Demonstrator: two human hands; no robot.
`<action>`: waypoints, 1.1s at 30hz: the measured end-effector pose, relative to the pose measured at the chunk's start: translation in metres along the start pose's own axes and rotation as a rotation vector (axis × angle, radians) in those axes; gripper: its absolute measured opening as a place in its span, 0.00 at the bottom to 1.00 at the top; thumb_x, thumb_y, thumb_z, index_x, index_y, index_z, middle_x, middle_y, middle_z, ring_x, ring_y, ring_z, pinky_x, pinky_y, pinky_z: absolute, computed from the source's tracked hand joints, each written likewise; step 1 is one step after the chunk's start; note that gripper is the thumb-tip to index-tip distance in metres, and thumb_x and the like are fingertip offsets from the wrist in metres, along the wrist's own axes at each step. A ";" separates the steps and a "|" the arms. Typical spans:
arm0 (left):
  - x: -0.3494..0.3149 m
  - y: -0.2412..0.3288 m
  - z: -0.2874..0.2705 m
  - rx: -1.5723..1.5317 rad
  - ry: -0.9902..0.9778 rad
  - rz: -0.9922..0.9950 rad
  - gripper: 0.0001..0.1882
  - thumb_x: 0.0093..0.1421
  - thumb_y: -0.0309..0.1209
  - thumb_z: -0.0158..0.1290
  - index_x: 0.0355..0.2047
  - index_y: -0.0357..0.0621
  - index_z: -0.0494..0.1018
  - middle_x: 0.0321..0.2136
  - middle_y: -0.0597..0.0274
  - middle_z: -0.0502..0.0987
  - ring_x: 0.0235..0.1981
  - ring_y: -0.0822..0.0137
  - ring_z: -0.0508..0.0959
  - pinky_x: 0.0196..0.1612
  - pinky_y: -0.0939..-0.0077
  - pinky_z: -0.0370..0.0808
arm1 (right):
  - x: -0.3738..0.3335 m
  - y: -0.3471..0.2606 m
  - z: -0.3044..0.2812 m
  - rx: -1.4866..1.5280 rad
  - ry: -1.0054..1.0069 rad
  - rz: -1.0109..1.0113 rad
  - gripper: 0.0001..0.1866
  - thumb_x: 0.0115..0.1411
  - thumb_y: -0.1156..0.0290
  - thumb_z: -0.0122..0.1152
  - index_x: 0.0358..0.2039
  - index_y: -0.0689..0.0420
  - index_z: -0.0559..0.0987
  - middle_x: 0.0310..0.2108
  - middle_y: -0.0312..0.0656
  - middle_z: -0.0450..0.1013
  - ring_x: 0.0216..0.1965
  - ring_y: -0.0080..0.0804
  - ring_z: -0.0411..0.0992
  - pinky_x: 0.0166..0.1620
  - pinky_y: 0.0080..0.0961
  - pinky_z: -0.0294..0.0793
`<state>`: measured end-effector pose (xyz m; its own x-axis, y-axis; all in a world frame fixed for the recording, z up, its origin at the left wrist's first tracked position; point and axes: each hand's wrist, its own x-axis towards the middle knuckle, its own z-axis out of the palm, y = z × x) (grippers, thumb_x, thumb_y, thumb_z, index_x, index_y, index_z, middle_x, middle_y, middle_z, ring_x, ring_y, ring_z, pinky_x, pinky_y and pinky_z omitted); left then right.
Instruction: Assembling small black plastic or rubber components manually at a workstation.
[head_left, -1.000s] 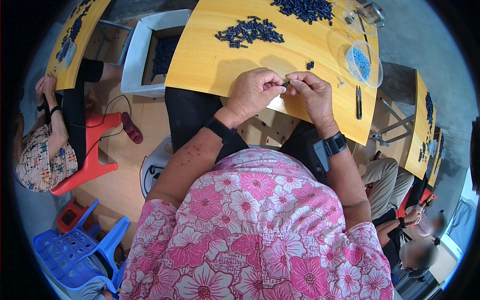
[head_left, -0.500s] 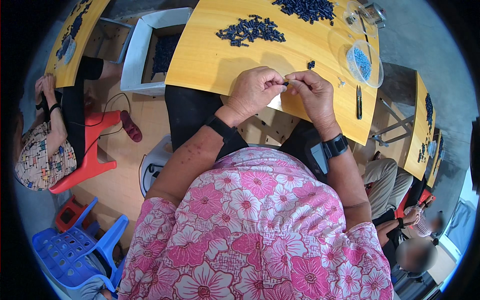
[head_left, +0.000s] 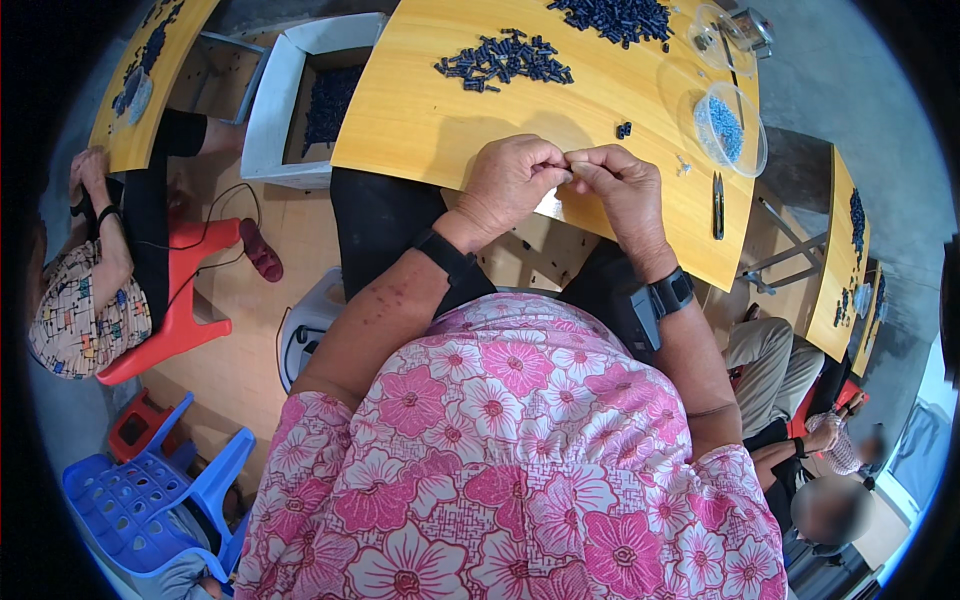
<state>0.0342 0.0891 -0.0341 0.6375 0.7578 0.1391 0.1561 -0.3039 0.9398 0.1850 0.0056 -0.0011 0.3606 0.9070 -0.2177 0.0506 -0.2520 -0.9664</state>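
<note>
Both hands meet just over the near edge of the yellow table (head_left: 610, 90), fingertips together. The left hand (head_left: 512, 180) pinches a small dark piece (head_left: 569, 170) between thumb and forefinger, and the right hand (head_left: 625, 190) pinches at the same piece from its other side; the fingers hide most of it, so its exact shape cannot be told. Farther in on the table, a little beyond the hands, lies a loose pile of dark pieces (head_left: 505, 62), with a bigger pile (head_left: 620, 18) toward the table's far edge. A few dark pieces (head_left: 624, 130) stand apart near the right hand. On the table's right side are a pair of snips (head_left: 718, 205), a clear tub (head_left: 755, 150) of blue bits (head_left: 722, 130) and, farther back, another clear tub (head_left: 712, 35). Left of the table, a white box (head_left: 265, 120) holds more dark pieces (head_left: 330, 110).
</note>
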 end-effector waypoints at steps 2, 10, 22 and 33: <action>0.000 -0.001 0.000 0.016 -0.005 0.009 0.04 0.52 0.24 0.60 0.27 0.37 0.77 0.23 0.61 0.76 0.23 0.72 0.75 0.29 0.78 0.72 | -0.001 0.003 0.004 0.112 -0.021 0.031 0.06 0.59 0.78 0.61 0.36 0.66 0.82 0.31 0.39 0.78 0.31 0.23 0.75 0.37 0.19 0.75; 0.001 0.003 0.002 -0.047 -0.025 -0.055 0.05 0.53 0.25 0.60 0.29 0.37 0.78 0.26 0.60 0.78 0.25 0.72 0.77 0.32 0.78 0.75 | -0.002 0.020 -0.002 0.379 -0.030 0.117 0.10 0.64 0.73 0.56 0.40 0.66 0.80 0.29 0.40 0.78 0.31 0.24 0.75 0.38 0.20 0.75; -0.001 0.002 0.003 0.072 0.008 -0.002 0.04 0.50 0.26 0.62 0.27 0.41 0.79 0.23 0.62 0.76 0.23 0.68 0.76 0.29 0.76 0.73 | 0.000 0.013 -0.006 0.335 -0.023 0.215 0.08 0.63 0.72 0.58 0.35 0.64 0.80 0.26 0.39 0.78 0.27 0.22 0.74 0.33 0.18 0.73; 0.000 -0.003 0.005 0.161 0.011 0.081 0.05 0.50 0.30 0.60 0.27 0.45 0.79 0.22 0.60 0.75 0.27 0.59 0.76 0.31 0.65 0.73 | 0.001 0.009 -0.005 0.211 -0.013 0.235 0.07 0.59 0.73 0.61 0.34 0.64 0.80 0.25 0.38 0.78 0.26 0.21 0.74 0.31 0.16 0.73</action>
<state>0.0375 0.0871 -0.0382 0.6449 0.7330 0.2161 0.2243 -0.4519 0.8634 0.1907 0.0021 -0.0093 0.3274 0.8368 -0.4389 -0.2278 -0.3809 -0.8961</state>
